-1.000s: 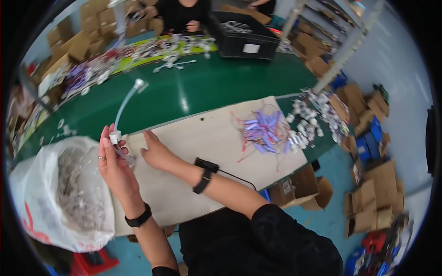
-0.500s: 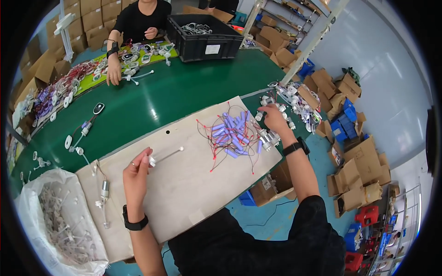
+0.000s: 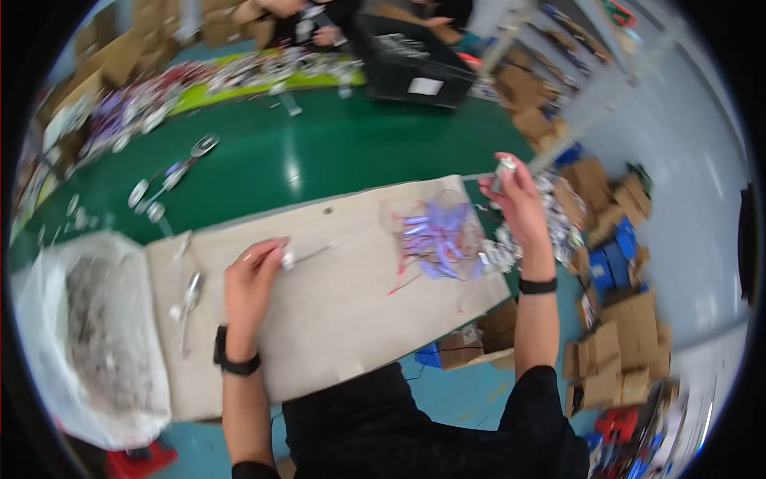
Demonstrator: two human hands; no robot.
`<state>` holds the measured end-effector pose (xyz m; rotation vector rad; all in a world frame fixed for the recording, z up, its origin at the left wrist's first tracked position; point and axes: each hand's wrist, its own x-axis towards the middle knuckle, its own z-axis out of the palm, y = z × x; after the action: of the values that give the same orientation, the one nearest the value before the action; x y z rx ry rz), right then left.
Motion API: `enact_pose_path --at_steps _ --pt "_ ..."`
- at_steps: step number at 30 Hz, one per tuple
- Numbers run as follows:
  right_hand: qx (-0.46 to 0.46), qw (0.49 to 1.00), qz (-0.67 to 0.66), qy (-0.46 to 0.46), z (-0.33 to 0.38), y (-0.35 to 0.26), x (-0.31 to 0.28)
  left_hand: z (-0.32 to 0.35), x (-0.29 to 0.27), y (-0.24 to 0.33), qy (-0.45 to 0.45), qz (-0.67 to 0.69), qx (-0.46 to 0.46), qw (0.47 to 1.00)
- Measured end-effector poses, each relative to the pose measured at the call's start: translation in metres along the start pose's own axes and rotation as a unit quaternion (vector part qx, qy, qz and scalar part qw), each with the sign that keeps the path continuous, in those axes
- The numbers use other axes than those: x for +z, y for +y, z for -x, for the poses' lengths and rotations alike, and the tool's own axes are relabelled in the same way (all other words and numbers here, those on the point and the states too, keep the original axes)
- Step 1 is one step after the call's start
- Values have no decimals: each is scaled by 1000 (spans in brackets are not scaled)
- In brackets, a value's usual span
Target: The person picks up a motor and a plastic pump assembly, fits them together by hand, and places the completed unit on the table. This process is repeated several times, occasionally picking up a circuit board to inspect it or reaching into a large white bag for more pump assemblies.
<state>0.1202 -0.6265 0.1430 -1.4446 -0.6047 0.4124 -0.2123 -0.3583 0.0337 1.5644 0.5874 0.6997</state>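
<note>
Motion blurs much of the picture. My left hand [image 3: 254,279], closed over the beige board [image 3: 351,319], pinches a white plastic fitting [image 3: 288,257] with a thin pale tube [image 3: 313,254] pointing right. Raised past the board's far right corner, my right hand [image 3: 523,199] is closed on a small silver and white motor [image 3: 503,172]. Several more motors [image 3: 499,254] lie below it by the board's right edge. Purple cylindrical battery cells [image 3: 437,235] with red and black wires form a pile on the board's right half. A motor with a tube attached [image 3: 192,291] lies left of my left hand.
A white plastic bag [image 3: 48,311] of small pale parts stands at the left. Wired parts [image 3: 171,180] lie on the green table [image 3: 335,144]. Across it, a person [image 3: 327,32] works beside a black bin [image 3: 411,76]. Cardboard boxes [image 3: 630,335] stand at the right.
My right hand has risen from the motors beside the board, now with one motor in its fingers. My left hand still holds the fitting. The whole view has shifted and blurred.
</note>
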Motion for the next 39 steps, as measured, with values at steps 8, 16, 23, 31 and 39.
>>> enact_pose_path --at_steps 8,16,23,31,39 --pt "-145 937 210 -239 25 59 203 -3 -3 -2 17 -47 4 999" --pt "-138 940 181 -256 41 81 231 -9 -10 -2 78 -177 182 964" --pt "-180 941 175 -228 40 90 231 -9 -9 -2 57 -142 121 981" --pt "-238 920 234 -206 43 88 230 -6 -7 0 55 -144 122 980" --pt "-279 902 264 -198 45 87 234 -6 -7 -3 46 -129 110 984"
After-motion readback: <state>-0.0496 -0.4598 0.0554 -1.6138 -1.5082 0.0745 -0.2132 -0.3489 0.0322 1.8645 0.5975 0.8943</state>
